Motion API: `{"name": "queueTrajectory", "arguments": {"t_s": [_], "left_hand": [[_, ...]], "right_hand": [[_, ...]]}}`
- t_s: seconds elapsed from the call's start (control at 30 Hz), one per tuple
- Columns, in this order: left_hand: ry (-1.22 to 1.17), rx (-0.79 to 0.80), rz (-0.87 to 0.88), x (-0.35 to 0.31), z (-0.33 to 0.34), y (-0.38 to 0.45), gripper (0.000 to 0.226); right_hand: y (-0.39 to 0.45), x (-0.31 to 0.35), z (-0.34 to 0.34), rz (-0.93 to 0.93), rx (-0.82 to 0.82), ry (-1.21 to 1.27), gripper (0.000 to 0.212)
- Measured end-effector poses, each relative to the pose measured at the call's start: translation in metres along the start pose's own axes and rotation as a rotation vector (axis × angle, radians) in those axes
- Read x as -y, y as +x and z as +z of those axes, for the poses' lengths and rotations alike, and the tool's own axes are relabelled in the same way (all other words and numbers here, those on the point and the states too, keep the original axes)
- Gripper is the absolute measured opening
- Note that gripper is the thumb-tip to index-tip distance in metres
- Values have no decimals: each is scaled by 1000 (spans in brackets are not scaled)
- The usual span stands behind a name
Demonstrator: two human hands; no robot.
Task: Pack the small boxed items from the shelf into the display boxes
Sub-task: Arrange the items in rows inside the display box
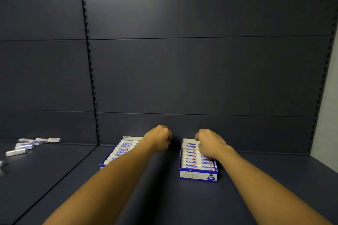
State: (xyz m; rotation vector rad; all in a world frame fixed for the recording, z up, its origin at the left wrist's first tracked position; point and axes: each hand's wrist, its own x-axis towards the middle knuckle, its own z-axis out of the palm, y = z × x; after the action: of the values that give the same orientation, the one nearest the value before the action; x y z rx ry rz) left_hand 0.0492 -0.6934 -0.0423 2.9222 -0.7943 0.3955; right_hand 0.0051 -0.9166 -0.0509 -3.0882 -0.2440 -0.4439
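Two display boxes (198, 175) (109, 163) of small boxed items (191, 155) sit on the shelf (164, 197). We note our left hand (161, 139) curled beside the left box, grip unclear; our right hand (208, 144) curls onto items in the right box. Loose items (23, 146) lie far left.

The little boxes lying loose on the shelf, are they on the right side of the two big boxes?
No, the loose little boxes lie far to the left of both display boxes, near the picture's left edge.
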Motion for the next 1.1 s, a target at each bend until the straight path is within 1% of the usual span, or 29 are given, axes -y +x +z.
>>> {"name": "queueTrajectory", "arguments": {"t_s": [0.13,0.27,0.47,0.63,0.73,0.87,0.97,1.1], "left_hand": [[33,-17,-57,11,-12,-25,29],[66,-39,-137,31,-26,-56,31],[129,-39,-297,71,-45,-110,27],[196,-22,-433,105,-65,-161,24],[206,-24,-501,128,-78,-190,22],[202,-35,-559,155,-90,-228,26],[212,-19,-592,175,-97,-258,31],[236,1,-622,206,-103,-301,31]], "right_hand": [[8,27,-16,-77,-47,32,25],[15,63,-25,-160,-65,14,26],[17,122,-30,-227,1,14,32],[14,168,-35,-241,59,52,26],[13,198,-39,-254,80,67,27],[9,243,-40,-275,102,87,23],[4,280,-41,-290,123,108,22],[-5,336,-41,-311,136,116,23]]}}
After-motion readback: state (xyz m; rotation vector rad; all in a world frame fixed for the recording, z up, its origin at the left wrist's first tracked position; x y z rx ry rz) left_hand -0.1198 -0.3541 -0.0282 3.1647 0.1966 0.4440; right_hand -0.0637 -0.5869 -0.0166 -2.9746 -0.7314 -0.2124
